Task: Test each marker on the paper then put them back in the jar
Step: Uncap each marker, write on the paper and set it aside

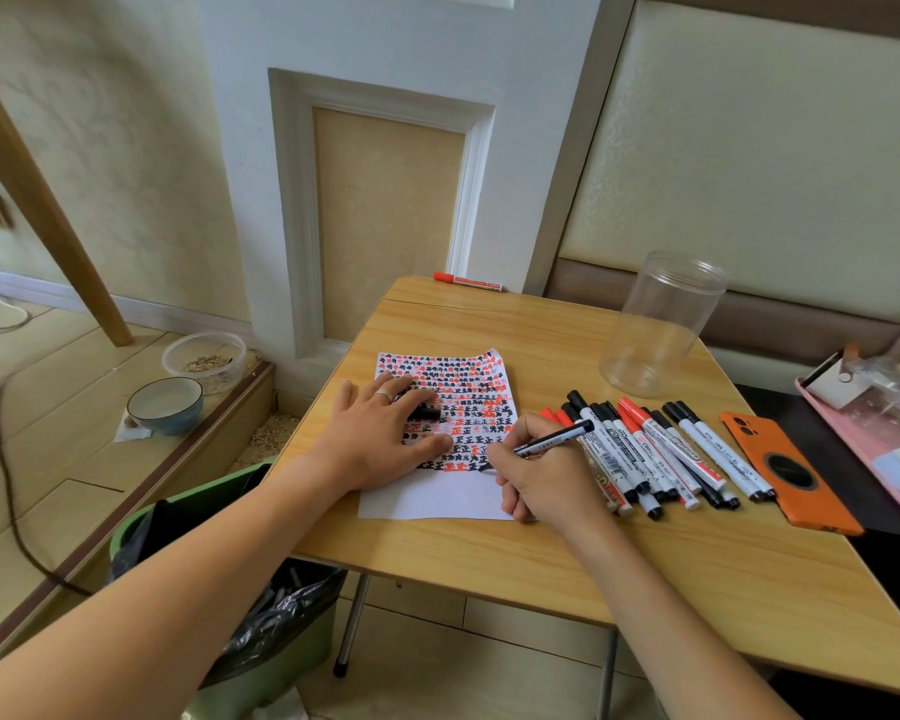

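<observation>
Paper (437, 498) lies in the middle of the frame on the wooden table (541, 563), most of it already covered with red and black test marks; only the lower strip is white. The left hand (380, 433) lies flat on the sheet with fingers spread and presses it down; a small black cap (427, 412) sits under the fingers. The right hand (546, 475) pinches a black marker (554, 440) in a writing grip, the tip hidden at the right edge of the marks.

To the right of this hand lies a row of markers (655, 454), red and black. The jar (655, 330) stands in the upper right part of the table and looks empty. One red marker (467, 281) lies alone at the far edge of the table.

Risks, as I judge them: the cap may roll away if the left hand lifts; the wrist may smear fresh ink; tested and untested markers may get mixed in the row; the far marker may be forgotten or fall behind the table.
</observation>
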